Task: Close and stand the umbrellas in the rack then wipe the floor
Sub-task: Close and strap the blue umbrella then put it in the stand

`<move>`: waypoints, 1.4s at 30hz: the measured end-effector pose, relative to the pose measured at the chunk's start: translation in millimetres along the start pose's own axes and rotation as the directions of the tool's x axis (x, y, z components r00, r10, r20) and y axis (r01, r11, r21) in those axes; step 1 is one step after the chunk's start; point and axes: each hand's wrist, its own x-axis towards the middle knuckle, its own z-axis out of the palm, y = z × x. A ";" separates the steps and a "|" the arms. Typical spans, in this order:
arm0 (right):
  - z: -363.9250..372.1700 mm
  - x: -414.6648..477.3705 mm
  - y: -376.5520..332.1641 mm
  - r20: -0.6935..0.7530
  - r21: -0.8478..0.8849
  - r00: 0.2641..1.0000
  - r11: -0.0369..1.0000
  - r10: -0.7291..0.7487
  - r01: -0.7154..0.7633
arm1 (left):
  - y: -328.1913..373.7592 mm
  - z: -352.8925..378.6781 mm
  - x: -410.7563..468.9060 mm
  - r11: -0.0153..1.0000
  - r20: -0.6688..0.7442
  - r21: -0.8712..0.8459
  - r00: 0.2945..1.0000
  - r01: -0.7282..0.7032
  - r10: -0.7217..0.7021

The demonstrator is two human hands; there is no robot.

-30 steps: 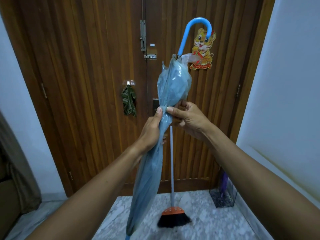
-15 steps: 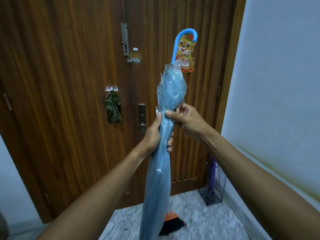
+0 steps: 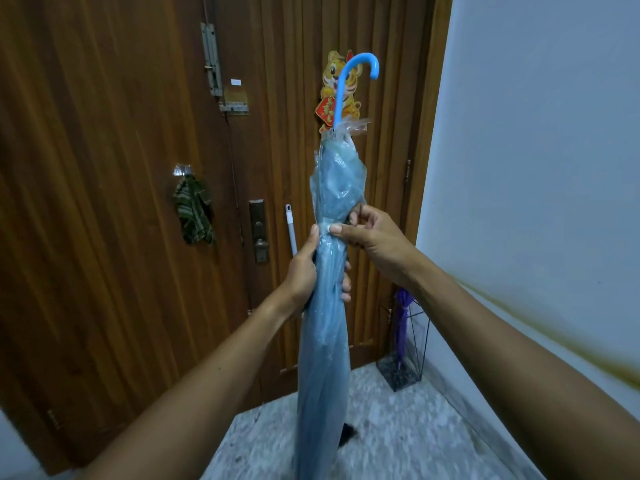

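Note:
A folded translucent blue umbrella (image 3: 323,341) stands upright in front of me, its curved blue handle (image 3: 349,81) at the top. My left hand (image 3: 304,271) is wrapped around its middle. My right hand (image 3: 370,233) pinches the white strap at the gathered canopy just above the left hand. A wire umbrella rack (image 3: 412,344) stands on the floor in the right corner by the door, with a purple umbrella (image 3: 402,317) standing in it.
A wooden double door (image 3: 121,202) fills the view ahead, with a cloth (image 3: 193,213) hanging on a hook and a tiger sticker (image 3: 341,81). A broom handle (image 3: 290,226) leans on the door. The white wall (image 3: 536,168) is at the right, and marble floor (image 3: 398,438) lies below.
The view has swung to the right, so the rack now sits nearer the middle. Both hands stay on the umbrella, and the right fingers have shifted on the strap.

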 end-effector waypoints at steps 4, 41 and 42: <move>-18.1 7.1 13.9 -0.046 -0.024 0.998 0.999 0.030 -0.031 | -8.3 -5.7 27.8 0.994 -0.116 0.095 0.991 -0.053 0.064; -464.5 271.4 229.7 -0.339 -0.231 0.918 0.928 0.206 -0.293 | -145.9 59.4 573.0 0.967 -0.108 0.255 0.994 0.001 0.027; -475.3 281.4 239.8 -0.343 -0.242 0.913 0.918 0.222 -0.314 | -152.1 55.7 591.7 0.965 -0.098 0.261 0.995 0.024 0.002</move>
